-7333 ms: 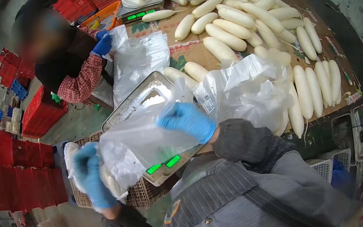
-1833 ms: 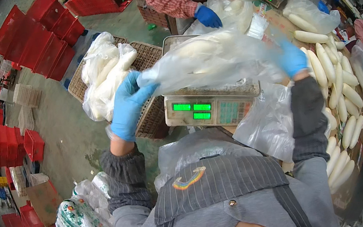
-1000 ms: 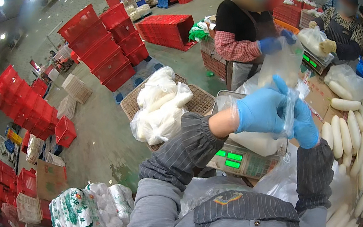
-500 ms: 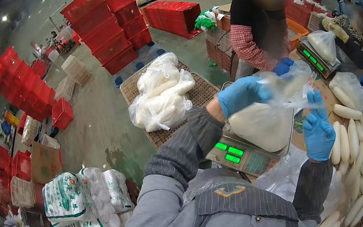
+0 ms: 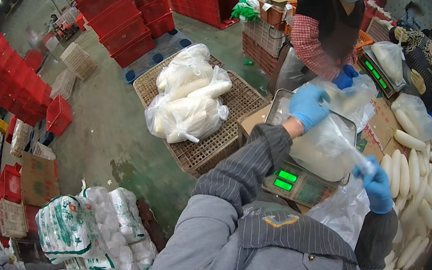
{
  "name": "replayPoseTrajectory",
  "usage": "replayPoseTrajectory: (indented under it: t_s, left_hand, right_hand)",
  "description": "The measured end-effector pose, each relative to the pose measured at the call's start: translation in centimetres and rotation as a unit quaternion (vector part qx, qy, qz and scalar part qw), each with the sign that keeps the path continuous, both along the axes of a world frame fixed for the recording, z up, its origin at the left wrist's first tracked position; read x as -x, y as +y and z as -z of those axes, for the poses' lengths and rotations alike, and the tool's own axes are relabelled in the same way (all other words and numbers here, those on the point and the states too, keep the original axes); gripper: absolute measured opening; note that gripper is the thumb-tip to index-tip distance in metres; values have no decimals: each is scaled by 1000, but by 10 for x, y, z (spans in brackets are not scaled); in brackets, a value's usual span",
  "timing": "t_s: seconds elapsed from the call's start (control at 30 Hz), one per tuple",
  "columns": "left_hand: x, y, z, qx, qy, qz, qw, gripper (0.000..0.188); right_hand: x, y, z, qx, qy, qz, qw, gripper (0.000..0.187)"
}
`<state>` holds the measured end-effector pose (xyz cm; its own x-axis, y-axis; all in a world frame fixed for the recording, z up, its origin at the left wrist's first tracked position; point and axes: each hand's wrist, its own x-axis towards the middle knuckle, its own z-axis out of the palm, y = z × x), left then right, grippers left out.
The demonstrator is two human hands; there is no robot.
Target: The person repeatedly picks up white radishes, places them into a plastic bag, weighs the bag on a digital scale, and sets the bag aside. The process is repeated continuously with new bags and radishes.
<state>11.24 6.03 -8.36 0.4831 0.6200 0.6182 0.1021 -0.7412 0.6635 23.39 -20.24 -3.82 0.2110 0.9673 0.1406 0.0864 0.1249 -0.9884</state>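
A clear plastic bag of white radishes (image 5: 313, 148) lies on the pan of a digital scale (image 5: 303, 188) with a green-lit display. My left hand (image 5: 309, 107), in a blue glove, is at the bag's far side with its fingers curled in against the plastic; the fingertips are partly hidden and blurred. My right hand (image 5: 378, 187), gloved in blue too, is closed round the bag's gathered, twisted end, to the right of the scale. Loose white radishes (image 5: 412, 172) lie heaped beyond my right hand.
Bagged radishes (image 5: 188, 97) sit on a brown crate (image 5: 197, 157) ahead-left. Across from me a person (image 5: 324, 35) in blue gloves works near a second scale (image 5: 376, 73). Packs of bags (image 5: 70, 226) are stacked at lower left; red crates (image 5: 122, 29) stand behind.
My right hand has gone from fingers raised to closed on the bag's twisted end, lower down. My left hand has shifted right along the bag. The view has turned slightly.
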Motion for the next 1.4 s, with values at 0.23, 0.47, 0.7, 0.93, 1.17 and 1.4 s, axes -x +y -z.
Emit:
replayPoseTrajectory:
  t_s: [0.23, 0.47, 0.7, 0.93, 1.17, 1.4]
  left_hand:
    - [5, -5, -30, 123, -88, 215, 965, 19]
    - [109, 143, -112, 12, 19, -32, 999, 32]
    - [214, 303, 12, -118, 230, -192, 947, 26]
    - [245, 294, 92, 143, 199, 44, 969, 49]
    - [119, 27, -52, 358, 257, 622, 646, 48]
    - [46, -103, -35, 436, 302, 598, 601, 43]
  right_hand:
    - [37, 97, -76, -195, -18, -54, 979, 50]
    - [11, 35, -124, -82, -263, 122, 954, 48]
    - [13, -126, -76, 65, -167, 426, 887, 45]
    - [26, -200, 8, 125, -78, 530, 835, 36]
    - [4, -125, 179, 200, -236, 531, 789, 36]
    - [-9, -96, 208, 304, -332, 454, 769, 23]
